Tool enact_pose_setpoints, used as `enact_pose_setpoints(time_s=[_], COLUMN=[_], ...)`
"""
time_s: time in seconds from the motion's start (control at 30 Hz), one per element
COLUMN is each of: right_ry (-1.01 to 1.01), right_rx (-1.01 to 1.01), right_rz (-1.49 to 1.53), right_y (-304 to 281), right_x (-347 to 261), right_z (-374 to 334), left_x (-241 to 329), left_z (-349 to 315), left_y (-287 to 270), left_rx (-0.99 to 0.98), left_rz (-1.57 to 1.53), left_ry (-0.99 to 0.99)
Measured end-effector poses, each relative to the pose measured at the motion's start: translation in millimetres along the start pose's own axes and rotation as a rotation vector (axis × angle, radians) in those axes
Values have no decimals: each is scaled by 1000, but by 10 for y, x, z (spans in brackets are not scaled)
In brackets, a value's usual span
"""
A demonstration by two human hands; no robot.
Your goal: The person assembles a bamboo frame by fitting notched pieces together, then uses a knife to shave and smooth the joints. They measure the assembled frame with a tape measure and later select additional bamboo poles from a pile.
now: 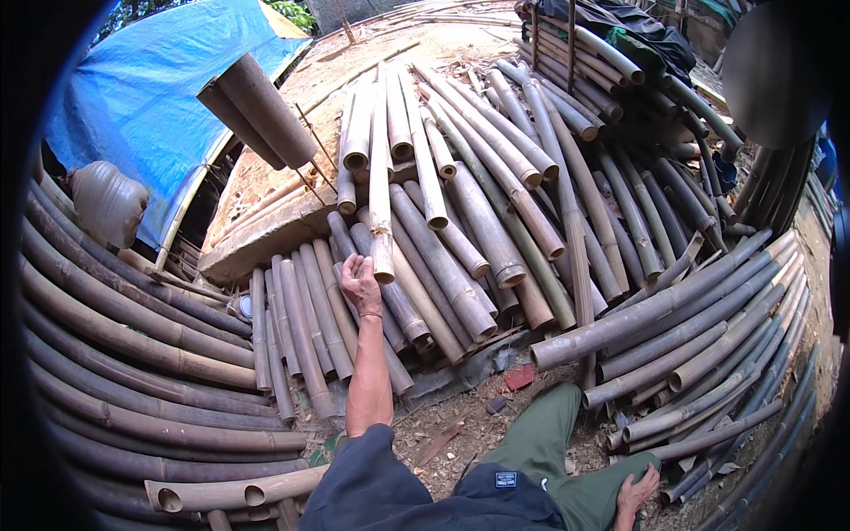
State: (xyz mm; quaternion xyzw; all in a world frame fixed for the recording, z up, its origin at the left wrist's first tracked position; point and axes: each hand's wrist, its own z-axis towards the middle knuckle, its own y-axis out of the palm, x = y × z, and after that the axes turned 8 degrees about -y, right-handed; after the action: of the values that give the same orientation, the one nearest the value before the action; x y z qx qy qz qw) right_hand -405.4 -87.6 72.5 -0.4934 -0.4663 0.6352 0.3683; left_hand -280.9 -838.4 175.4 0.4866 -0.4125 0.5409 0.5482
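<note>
My left hand (360, 285) is raised in front of the bamboo stack, its fingers curled in. Right beside it juts the end of a pale bamboo pole (380, 195) that lies on top of the pile; whether the hand touches it I cannot tell. Anything inside the curled fingers is hidden. On the green trousers (540, 442) my right hand (637, 492) rests at the knee, fingers stretched and holding nothing. Several grey-brown bamboo lengths (434, 257) lie below and around the left hand, their cut ends toward me.
Long bamboo poles (133, 363) are piled at my left, and another stack (682, 327) lies at my right. Two thick bamboo pieces (257, 111) stand up near a blue tarp (168, 80). A cloudy plastic jug (108, 203) sits far left. Wood scraps (440, 442) litter the ground.
</note>
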Motion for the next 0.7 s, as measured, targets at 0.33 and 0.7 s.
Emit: enact_pose_setpoints(time_s=[0.33,0.7], right_ry=[30,20], right_rx=[-17,19], right_rz=[-3,-13], right_y=[11,46], right_x=[96,111], right_z=[-24,6], left_x=[246,-579], left_z=[-1473,-2247], left_y=[202,466], left_rx=[-260,-615], left_rz=[346,905], left_ry=[288,-42])
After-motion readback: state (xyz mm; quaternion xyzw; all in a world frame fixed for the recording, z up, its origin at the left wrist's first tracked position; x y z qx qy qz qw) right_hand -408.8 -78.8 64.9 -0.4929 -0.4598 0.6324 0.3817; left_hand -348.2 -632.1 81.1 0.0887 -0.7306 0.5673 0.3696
